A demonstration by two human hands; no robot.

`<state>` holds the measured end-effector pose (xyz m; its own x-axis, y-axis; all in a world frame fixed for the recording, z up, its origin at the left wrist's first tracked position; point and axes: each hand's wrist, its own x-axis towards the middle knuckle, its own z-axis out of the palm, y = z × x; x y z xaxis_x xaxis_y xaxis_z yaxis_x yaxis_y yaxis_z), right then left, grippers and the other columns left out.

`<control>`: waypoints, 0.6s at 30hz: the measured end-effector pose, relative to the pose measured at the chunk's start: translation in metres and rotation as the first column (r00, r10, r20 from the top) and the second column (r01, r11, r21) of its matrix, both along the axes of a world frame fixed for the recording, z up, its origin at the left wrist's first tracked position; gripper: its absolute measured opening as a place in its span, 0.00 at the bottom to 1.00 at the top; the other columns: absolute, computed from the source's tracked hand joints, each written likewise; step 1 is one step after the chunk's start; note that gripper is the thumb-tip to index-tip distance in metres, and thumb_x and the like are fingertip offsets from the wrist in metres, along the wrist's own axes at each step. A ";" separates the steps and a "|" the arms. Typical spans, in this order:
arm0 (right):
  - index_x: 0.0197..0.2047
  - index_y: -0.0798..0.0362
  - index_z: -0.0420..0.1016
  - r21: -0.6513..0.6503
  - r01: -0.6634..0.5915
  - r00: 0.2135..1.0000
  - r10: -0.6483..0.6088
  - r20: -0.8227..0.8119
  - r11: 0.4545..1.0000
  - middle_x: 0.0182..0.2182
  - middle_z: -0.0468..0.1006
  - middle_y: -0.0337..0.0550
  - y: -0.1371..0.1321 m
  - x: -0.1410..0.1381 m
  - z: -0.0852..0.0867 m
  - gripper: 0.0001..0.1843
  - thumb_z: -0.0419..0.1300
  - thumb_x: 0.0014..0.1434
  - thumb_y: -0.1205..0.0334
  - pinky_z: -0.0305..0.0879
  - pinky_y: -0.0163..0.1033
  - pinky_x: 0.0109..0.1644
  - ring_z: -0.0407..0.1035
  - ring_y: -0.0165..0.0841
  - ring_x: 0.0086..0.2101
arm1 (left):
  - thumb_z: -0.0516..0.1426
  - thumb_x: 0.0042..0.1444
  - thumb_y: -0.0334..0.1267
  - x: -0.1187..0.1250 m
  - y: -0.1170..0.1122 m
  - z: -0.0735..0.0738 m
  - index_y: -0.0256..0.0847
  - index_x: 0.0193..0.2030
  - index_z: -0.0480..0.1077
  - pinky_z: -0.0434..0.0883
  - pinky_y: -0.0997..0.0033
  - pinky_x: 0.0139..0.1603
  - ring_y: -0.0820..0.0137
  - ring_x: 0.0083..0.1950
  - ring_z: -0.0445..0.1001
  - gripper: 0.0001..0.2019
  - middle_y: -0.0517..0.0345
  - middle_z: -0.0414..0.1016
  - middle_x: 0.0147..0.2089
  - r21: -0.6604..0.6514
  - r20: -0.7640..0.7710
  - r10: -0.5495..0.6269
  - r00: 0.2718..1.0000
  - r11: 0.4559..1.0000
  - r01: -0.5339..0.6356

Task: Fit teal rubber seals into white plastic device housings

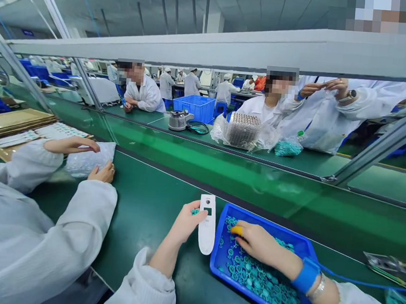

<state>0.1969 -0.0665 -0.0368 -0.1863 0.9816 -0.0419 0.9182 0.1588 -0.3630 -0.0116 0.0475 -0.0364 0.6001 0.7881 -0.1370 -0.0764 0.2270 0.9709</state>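
My left hand (186, 222) is closed around a long white plastic housing (206, 235), held upright, with a round hole and a rectangular window near its top. Several small teal rings (195, 211) are tucked in the same hand, behind the thumb. Just to the right stands a blue tray (217, 264) full of loose teal rings (250, 275). My right hand (254, 239) reaches into it from the right, a yellow cover on one finger. Its thumb and fingers are apart over the rings, and no piece shows between them. A blue strap circles that wrist.
At left, a co-worker's hands (102, 170) touch a clear plastic bag (84, 160). Behind the green bench (147, 203) runs a green conveyor belt (175, 157). Across it are wrapped parts (242, 129) and a blue crate (194, 106). A blue cord (354, 280) trails from my right wrist.
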 end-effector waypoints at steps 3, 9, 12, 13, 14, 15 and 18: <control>0.36 0.54 0.76 0.004 -0.041 0.997 0.041 0.071 0.999 0.36 0.76 0.46 0.002 -0.007 -0.011 0.11 0.54 0.53 0.74 0.67 0.37 0.37 0.72 0.34 0.33 | 0.57 0.47 0.38 0.001 -0.006 -0.012 0.32 0.43 0.72 0.64 0.76 0.28 0.75 0.26 0.67 0.16 0.57 0.73 0.30 -0.028 -0.010 -0.027 1.000 0.999 0.027; 0.33 0.54 0.76 0.055 -0.007 0.996 0.002 0.085 0.998 0.31 0.77 0.44 0.003 -0.003 -0.009 0.07 0.57 0.55 0.70 0.68 0.37 0.34 0.73 0.34 0.30 | 0.56 0.47 0.35 0.004 -0.014 -0.014 0.32 0.40 0.74 0.64 0.76 0.30 0.74 0.28 0.68 0.13 0.56 0.74 0.31 -0.004 0.015 -0.119 0.993 0.993 0.119; 0.40 0.55 0.76 0.146 0.094 0.994 -0.101 0.041 0.985 0.35 0.77 0.45 0.005 -0.004 0.012 0.09 0.54 0.61 0.64 0.69 0.35 0.34 0.73 0.32 0.31 | 0.55 0.46 0.31 0.009 -0.026 -0.010 0.32 0.41 0.74 0.65 0.75 0.32 0.73 0.29 0.69 0.14 0.55 0.75 0.32 0.049 0.013 -0.143 0.990 0.989 0.142; 0.41 0.55 0.75 0.184 0.122 0.992 -0.128 0.022 0.975 0.35 0.77 0.46 0.006 -0.007 0.018 0.11 0.53 0.63 0.62 0.69 0.34 0.34 0.73 0.31 0.31 | 0.55 0.46 0.30 0.011 -0.030 -0.008 0.33 0.42 0.74 0.65 0.74 0.33 0.72 0.30 0.69 0.15 0.56 0.75 0.32 0.083 0.001 -0.150 0.989 0.985 0.149; 0.41 0.55 0.75 0.226 0.135 0.990 -0.139 0.003 0.965 0.36 0.77 0.46 0.007 -0.011 0.024 0.12 0.52 0.64 0.61 0.69 0.33 0.34 0.73 0.30 0.31 | 0.54 0.46 0.29 0.012 -0.033 -0.007 0.33 0.43 0.74 0.66 0.74 0.33 0.72 0.30 0.69 0.16 0.56 0.75 0.32 0.121 -0.018 -0.157 0.987 0.980 0.158; 0.39 0.55 0.75 0.267 0.133 0.991 -0.135 -0.011 0.954 0.35 0.77 0.45 0.008 -0.016 0.027 0.12 0.52 0.64 0.60 0.69 0.32 0.34 0.73 0.30 0.32 | 0.53 0.46 0.29 0.013 -0.036 -0.005 0.33 0.44 0.74 0.66 0.74 0.34 0.71 0.31 0.69 0.17 0.57 0.75 0.32 0.159 -0.041 -0.162 0.986 0.973 0.167; 0.35 0.53 0.76 0.358 0.087 0.996 -0.091 -0.005 0.930 0.34 0.78 0.45 0.011 -0.031 0.027 0.12 0.53 0.63 0.60 0.70 0.34 0.36 0.74 0.32 0.33 | 0.51 0.46 0.27 0.014 -0.043 -0.003 0.35 0.47 0.74 0.65 0.75 0.34 0.72 0.30 0.68 0.20 0.59 0.74 0.31 0.240 -0.113 -0.158 0.981 0.954 0.181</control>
